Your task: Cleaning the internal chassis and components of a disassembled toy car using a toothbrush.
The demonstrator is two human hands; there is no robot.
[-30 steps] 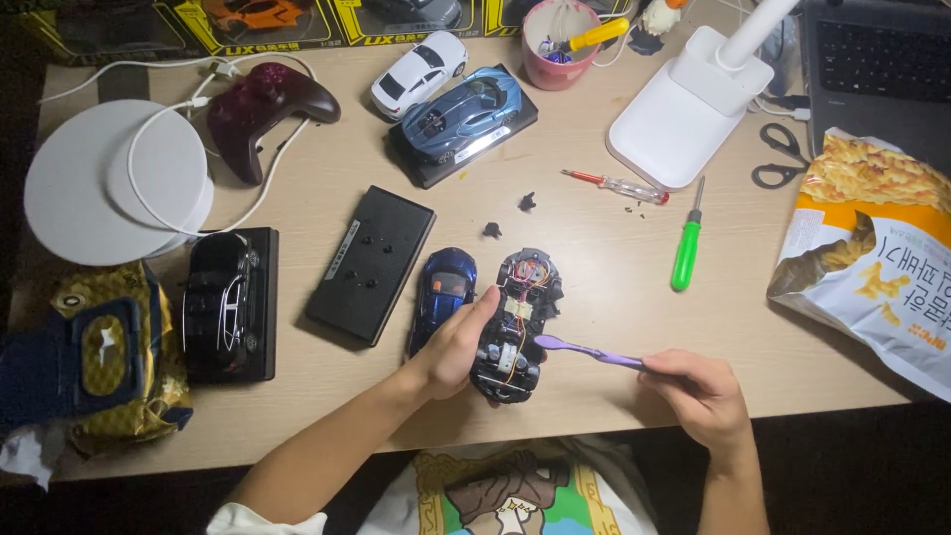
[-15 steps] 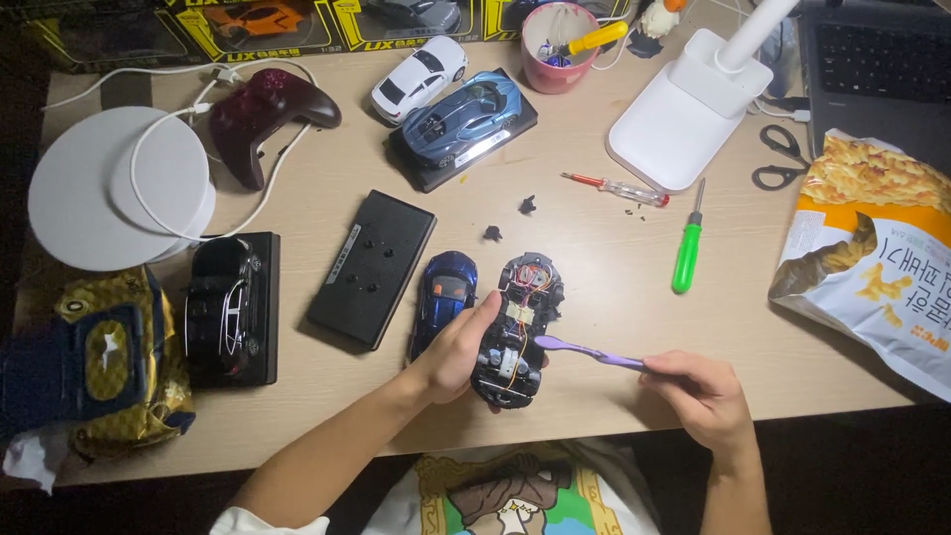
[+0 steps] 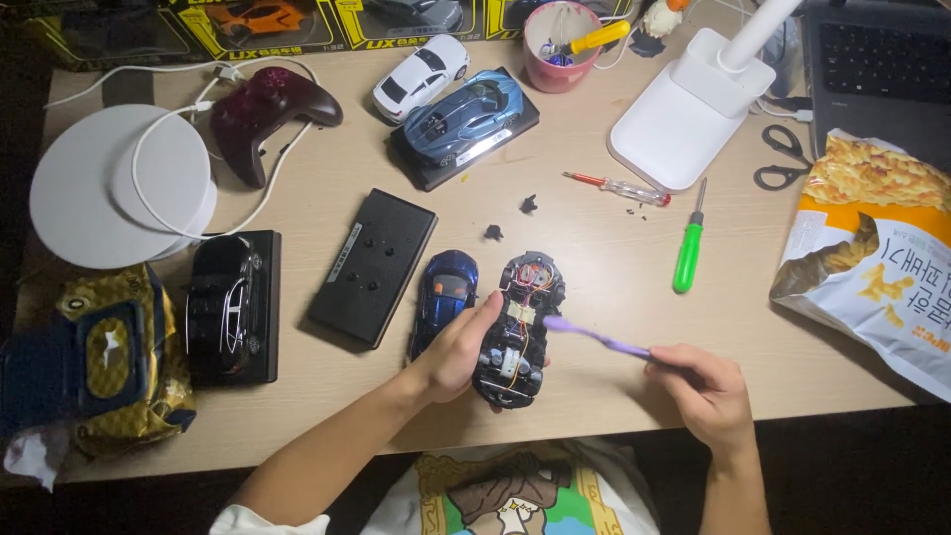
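Nothing moved, left hand (image 3: 458, 349) gripping car chassis (image 3: 517, 330), right fingers (image 3: 684, 365) pinching purple brush (image 3: 594, 337), cluttered desk (image 3: 594, 248)

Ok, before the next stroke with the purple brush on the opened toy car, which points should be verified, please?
1. Left hand steadies the open car chassis: ok.
2. Right hand grips the purple brush by its handle: ok.
3. Brush tip is at the chassis side near the wires: ok.
4. Wires firmly attached: cannot tell.
5. Blue car shell lies apart from the brush path: ok.
6. Two small black parts lie loose on the desk, clear of the hands: ok.
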